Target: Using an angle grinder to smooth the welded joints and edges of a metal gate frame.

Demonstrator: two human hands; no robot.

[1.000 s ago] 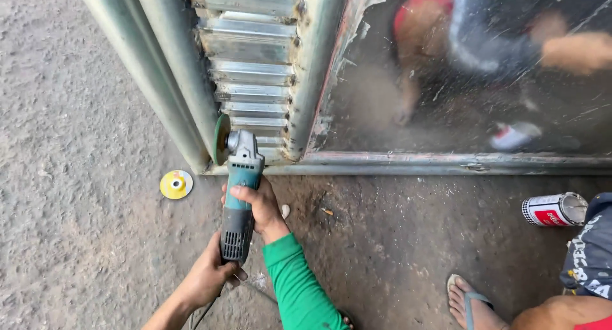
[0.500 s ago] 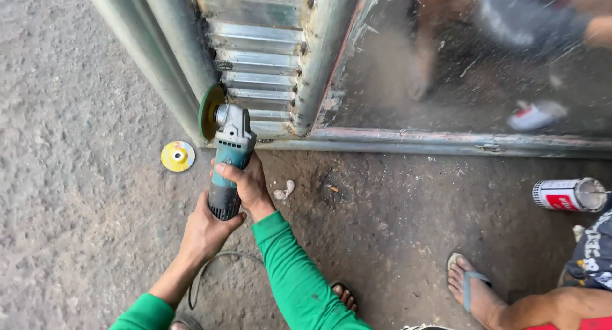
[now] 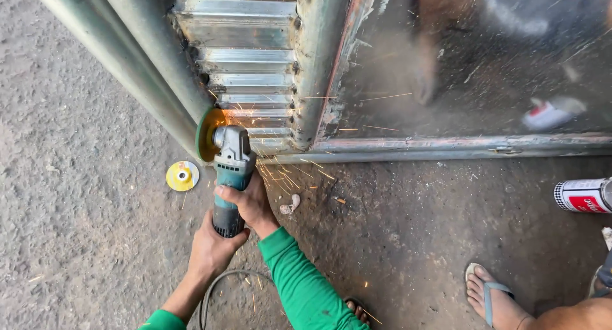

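Grinder point(image 3: 229, 177) upright; disc point(image 3: 205, 133) toward frame point(image 3: 319, 68)

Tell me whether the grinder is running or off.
Running: sparks fly from the angle grinder where its disc meets the metal frame.

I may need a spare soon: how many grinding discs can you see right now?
2. One round disc is mounted on the teal angle grinder, throwing sparks against the grey metal frame. One loose yellow round disc lies on the concrete ground to the grinder's left. Others may be out of view.
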